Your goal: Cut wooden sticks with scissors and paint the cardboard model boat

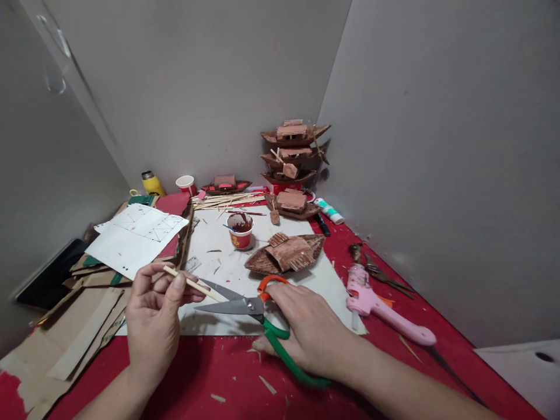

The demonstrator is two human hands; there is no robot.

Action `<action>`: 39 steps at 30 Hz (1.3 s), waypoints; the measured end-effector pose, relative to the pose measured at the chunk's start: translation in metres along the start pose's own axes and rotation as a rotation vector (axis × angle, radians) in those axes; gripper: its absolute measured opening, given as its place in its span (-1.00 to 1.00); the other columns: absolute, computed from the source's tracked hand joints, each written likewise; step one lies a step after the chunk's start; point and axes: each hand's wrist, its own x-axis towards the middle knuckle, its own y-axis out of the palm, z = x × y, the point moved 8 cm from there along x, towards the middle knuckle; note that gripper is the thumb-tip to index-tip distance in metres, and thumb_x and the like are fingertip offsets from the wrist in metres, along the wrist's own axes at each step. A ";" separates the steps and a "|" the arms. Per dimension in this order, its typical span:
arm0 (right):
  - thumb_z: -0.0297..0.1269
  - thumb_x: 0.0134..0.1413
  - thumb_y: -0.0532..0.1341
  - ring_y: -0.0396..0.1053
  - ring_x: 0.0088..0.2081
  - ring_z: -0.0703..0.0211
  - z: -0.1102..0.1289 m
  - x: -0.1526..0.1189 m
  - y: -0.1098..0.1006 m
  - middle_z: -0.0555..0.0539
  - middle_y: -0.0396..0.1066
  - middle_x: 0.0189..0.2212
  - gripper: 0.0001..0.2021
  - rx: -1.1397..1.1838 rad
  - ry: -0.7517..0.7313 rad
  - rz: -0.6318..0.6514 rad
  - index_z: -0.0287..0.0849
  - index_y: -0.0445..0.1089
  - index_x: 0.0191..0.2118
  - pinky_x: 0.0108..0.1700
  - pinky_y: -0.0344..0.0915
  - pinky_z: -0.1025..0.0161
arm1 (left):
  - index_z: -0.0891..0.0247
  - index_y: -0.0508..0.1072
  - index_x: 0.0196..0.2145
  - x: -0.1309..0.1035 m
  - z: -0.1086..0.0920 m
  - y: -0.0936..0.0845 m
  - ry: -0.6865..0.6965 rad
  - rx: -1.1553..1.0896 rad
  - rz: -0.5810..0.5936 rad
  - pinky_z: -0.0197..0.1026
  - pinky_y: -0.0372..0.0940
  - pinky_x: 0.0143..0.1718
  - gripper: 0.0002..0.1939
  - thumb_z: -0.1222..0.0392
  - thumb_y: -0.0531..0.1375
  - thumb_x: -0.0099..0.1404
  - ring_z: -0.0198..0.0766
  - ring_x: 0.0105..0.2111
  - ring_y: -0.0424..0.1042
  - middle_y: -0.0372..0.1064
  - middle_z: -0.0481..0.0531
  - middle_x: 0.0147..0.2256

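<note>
Between the thumb and fingers of my left hand (158, 306) is a short pale wooden stick (192, 284), slanting down to the right. My right hand (306, 324) grips scissors (238, 307) with one orange and one green handle. Their blades are spread, and the stick's lower right end lies between them. Just beyond the scissors rests a brown model boat (286, 255) with a curved roof and small slatted pieces. Behind it stands a red and white paper cup (240, 231) with brown paint and a blue-handled brush inside.
A pink glue gun (385, 306) and pliers (387, 277) lie at the right. Cardboard pieces (74, 332) and a marked white sheet (137, 233) pile up at the left. Several model boats (295, 137), thin sticks (230, 200) and a yellow bottle (152, 184) are at the back.
</note>
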 end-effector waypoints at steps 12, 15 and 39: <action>0.07 0.05 0.20 0.32 -0.28 -0.01 -0.003 0.000 0.003 -0.14 0.40 -0.30 -0.59 -0.032 0.002 -0.008 -0.20 0.28 -0.19 -0.25 0.15 0.14 | 0.16 0.34 -0.25 -0.002 0.008 -0.004 0.021 0.058 -0.005 -0.26 0.46 -0.37 -0.80 0.17 0.28 0.20 -0.32 -0.49 0.50 0.47 -0.11 -0.41; 0.06 0.05 0.20 0.31 -0.29 -0.01 -0.003 0.001 0.003 -0.14 0.40 -0.31 -0.59 -0.041 0.004 -0.014 -0.21 0.29 -0.19 -0.26 0.14 0.14 | 0.14 0.33 -0.24 -0.002 0.007 -0.005 0.024 0.055 -0.009 -0.29 0.45 -0.37 -0.79 0.17 0.29 0.20 -0.33 -0.49 0.50 0.48 -0.12 -0.41; 0.02 0.05 0.20 0.31 -0.36 0.05 -0.003 0.000 0.004 -0.07 0.40 -0.38 -0.69 -0.068 0.001 -0.056 -0.15 0.26 -0.33 -0.33 0.08 0.19 | 0.17 0.33 -0.25 0.000 0.009 -0.005 0.038 0.083 -0.001 -0.24 0.43 -0.45 -0.79 0.18 0.29 0.19 -0.27 -0.51 0.50 0.47 -0.09 -0.44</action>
